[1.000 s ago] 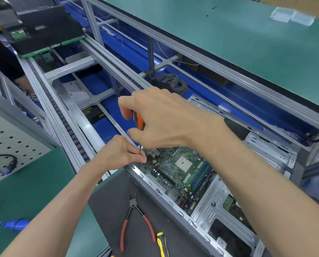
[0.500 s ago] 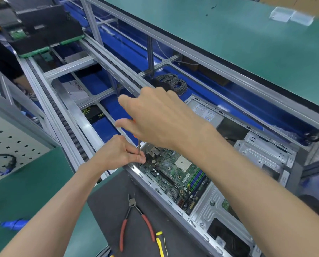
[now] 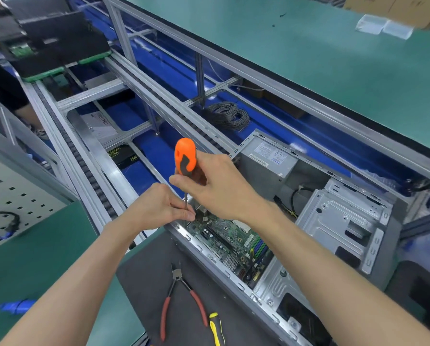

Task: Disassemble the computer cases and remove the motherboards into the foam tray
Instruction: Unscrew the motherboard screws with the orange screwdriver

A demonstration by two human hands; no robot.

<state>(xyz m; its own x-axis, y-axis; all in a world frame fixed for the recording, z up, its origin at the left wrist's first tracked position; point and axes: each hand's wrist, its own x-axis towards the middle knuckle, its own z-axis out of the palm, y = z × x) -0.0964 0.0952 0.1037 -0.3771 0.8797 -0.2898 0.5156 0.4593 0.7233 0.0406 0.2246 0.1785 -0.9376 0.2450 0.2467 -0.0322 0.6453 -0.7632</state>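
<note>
Green bench (image 3: pixel 321 58), conveyor frame behind. Open computer case (image 3: pixel 344 221) on dark mat; motherboard (image 3: pixel 234 239) inside, still mounted. Right hand (image 3: pixel 221 193) fingers clamped on screwdriver (image 3: pixel 185 157); left hand (image 3: pixel 159 208) fingers pinched on shaft at tip (screw hidden). Risk: tilted shaft slips, gouges board; loosened screw drops into case.

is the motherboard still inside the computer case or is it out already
Still inside. The green motherboard lies flat within the open computer case, while the right hand holds the screwdriver at its corner.
</note>
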